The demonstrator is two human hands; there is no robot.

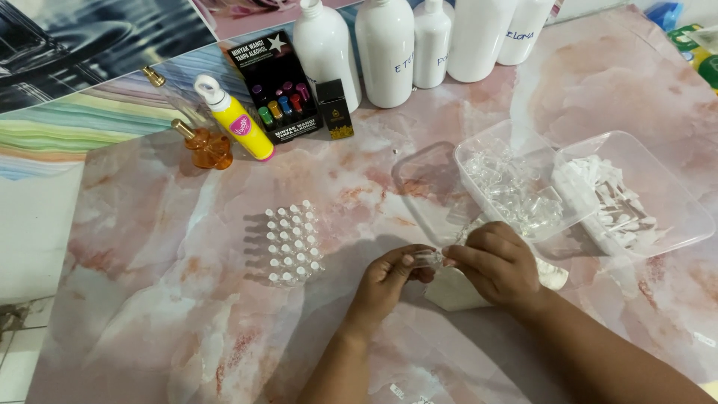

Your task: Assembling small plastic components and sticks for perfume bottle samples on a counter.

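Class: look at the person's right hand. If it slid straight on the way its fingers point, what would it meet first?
The right hand points left, so it would first meet the tiny clear vial pinched between both hands, then the left hand. Further on stands the cluster of small vials.

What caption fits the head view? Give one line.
Both hands pinch a tiny clear vial beside rows of capped vials.

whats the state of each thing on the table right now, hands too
left hand: pinching a small clear vial
right hand: fingertips on the same vial
small clear vial: held between both hands, above the table
cluster of small vials: upright, white caps on
clear tub of vials: open, partly filled
clear tub of white caps: open, partly filled
yellow bottle: capped, leaning
white bottles: upright
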